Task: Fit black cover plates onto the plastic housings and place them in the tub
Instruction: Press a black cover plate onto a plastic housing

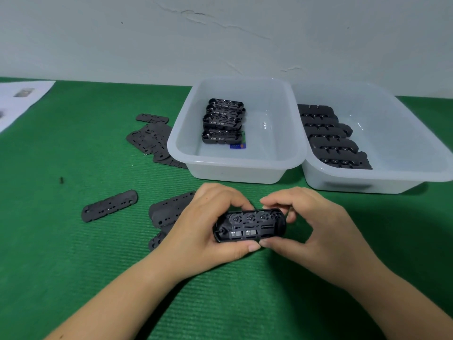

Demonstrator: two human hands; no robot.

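Gripping housing (250, 225) between hands — left (208, 224), right (316, 224)

A single head-worn camera looks forward and down from above the near edge of a green mat (73, 266), close to the person's hands. Its wide angle takes in the forearms at the near bottom, two tubs (235, 168) at the far right, and a pale wall (220, 33) beyond.
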